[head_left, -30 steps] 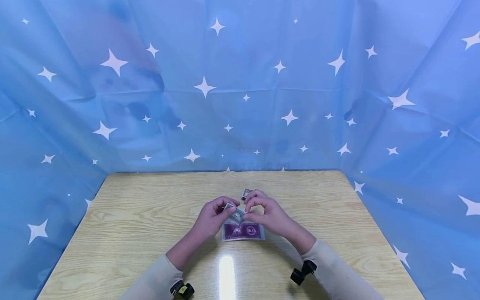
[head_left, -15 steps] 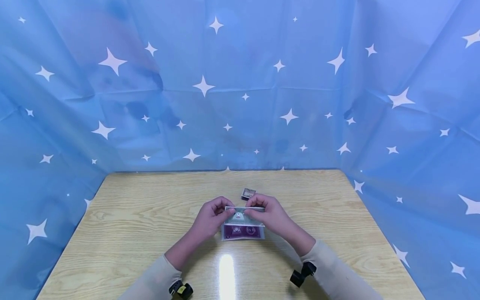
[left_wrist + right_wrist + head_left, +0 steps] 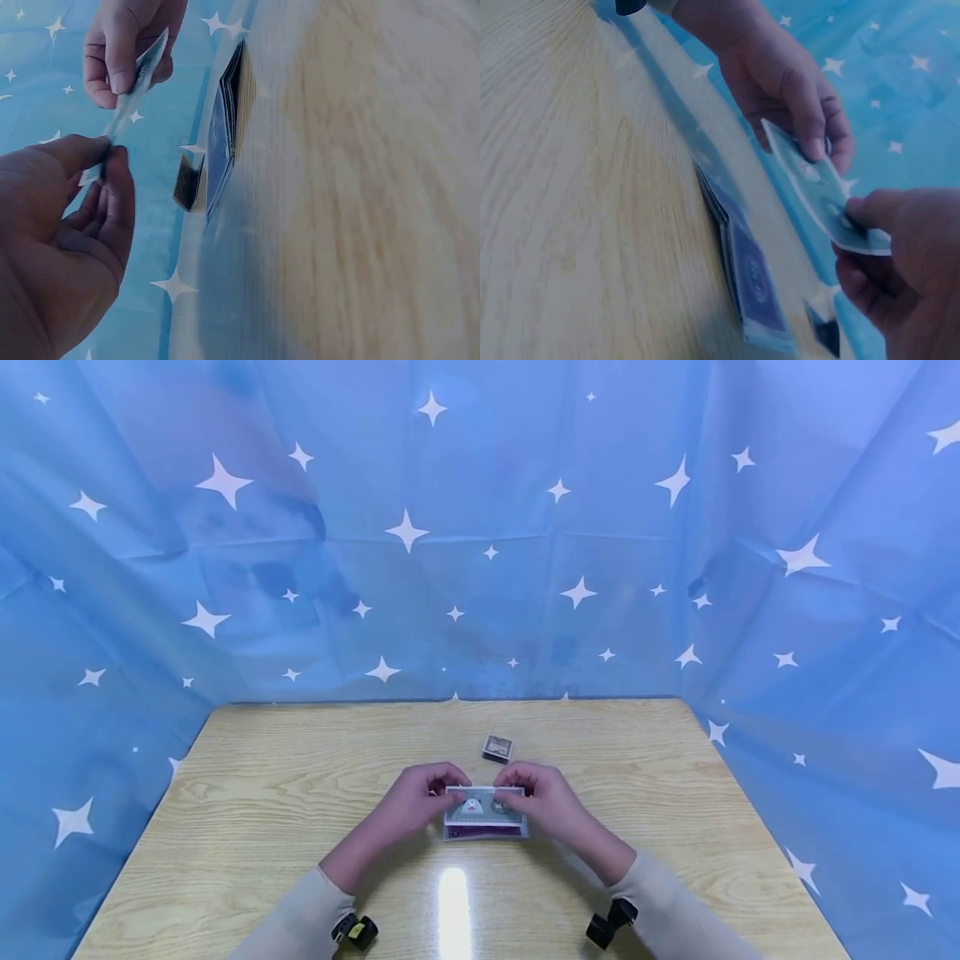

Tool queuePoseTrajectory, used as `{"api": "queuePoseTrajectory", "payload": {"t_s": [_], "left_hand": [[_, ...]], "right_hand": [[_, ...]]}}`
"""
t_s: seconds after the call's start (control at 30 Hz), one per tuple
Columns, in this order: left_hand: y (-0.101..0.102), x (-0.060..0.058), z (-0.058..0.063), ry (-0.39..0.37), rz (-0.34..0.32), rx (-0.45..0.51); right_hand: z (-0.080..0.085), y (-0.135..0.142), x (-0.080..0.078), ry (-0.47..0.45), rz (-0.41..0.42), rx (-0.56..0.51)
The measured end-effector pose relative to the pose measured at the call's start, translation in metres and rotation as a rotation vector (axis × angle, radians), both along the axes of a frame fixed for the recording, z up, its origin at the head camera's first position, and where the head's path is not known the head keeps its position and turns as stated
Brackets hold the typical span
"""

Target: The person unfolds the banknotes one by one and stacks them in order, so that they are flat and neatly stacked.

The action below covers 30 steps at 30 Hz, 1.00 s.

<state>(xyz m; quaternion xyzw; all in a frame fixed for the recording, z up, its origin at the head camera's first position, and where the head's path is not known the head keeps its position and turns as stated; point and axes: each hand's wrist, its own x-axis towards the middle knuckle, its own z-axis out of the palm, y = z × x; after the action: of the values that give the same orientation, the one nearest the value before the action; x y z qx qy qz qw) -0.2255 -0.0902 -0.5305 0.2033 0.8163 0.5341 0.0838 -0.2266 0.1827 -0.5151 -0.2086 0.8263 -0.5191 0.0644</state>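
Observation:
Held level between both hands is a grey-green banknote [image 3: 483,810], printed with a pale figure and a round emblem. My left hand [image 3: 420,795] pinches its left end, thumb on the near face. At the other end, my right hand [image 3: 550,795] pinches it likewise, as the right wrist view of the banknote [image 3: 810,186] shows. Below it on the table lies a slightly bent stack of purple banknotes [image 3: 751,274], mostly covered by the held note in the head view. The wrist views show a gap between the held note and that stack.
A small folded piece [image 3: 498,747], like a folded note, sits just beyond the hands on the wooden table [image 3: 300,777]. A blue star-printed cloth [image 3: 480,568] hangs behind and around the table. Each sleeve carries a black wrist camera.
The grey-green banknote has gone from slanted to level and come a little closer to the body, covering more of the purple stack. My right hand has shifted its grip to the note's right end.

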Motion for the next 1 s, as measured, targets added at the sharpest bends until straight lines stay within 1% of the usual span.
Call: {"api": "queuePoseTrajectory", "payload": {"t_s": [0.13,0.27,0.43,0.57,0.7,0.83,1.0], "left_hand": [[0.001,-0.002,-0.002,0.054,-0.034,-0.116],[0.004,-0.005,-0.006,0.091,-0.045,-0.199],[0.005,-0.007,-0.007,0.095,-0.046,-0.270],[0.006,-0.008,-0.007,0.103,-0.051,-0.330],[0.008,-0.009,-0.009,0.124,-0.067,-0.374],[0.009,-0.010,-0.012,0.137,-0.088,-0.392],[0.009,-0.010,-0.014,0.155,-0.088,-0.422]], "right_hand": [[-0.007,0.000,0.000,0.013,-0.029,0.069],[-0.013,0.000,0.001,0.021,-0.023,0.128],[-0.019,-0.001,0.000,0.051,0.004,0.179],[-0.023,-0.002,-0.001,0.078,0.011,0.206],[-0.028,-0.003,-0.002,0.124,0.016,0.242],[-0.031,-0.005,-0.001,0.171,0.026,0.302],[-0.031,-0.006,0.000,0.195,0.035,0.354]]}}
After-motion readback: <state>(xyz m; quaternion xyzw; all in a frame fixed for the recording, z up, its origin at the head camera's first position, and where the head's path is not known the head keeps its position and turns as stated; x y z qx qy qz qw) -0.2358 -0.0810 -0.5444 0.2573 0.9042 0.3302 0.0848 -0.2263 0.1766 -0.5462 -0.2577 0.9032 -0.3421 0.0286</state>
